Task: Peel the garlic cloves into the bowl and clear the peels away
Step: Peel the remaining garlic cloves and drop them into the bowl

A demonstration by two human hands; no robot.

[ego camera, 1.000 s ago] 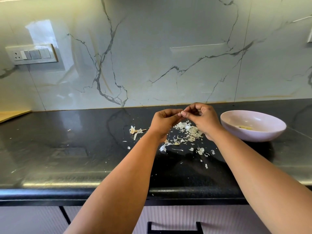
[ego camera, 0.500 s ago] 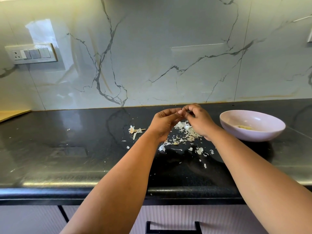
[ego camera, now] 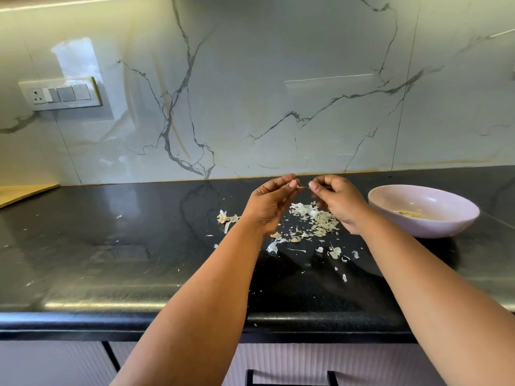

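A thin sliver of peel (ego camera: pixel 301 187) shows between the two hands, raised above the desk (ego camera: pixel 111 246). It runs roughly level, left to right, from the left hand (ego camera: pixel 271 203) toward the right hand (ego camera: pixel 338 200). The left hand's thumb and forefinger pinch its left end. The right hand's fingers are curled as if round a clove, but the clove itself is hidden, so I cannot tell what that grip has.

The bowl (ego camera: pixel 423 211) stands on the desk just to the right of the right hand, with a few peeled cloves (ego camera: pixel 409 213) inside. So the right hand is much the nearer to it.

The loose peels (ego camera: pixel 313 221) lie on the desk under and between both hands.
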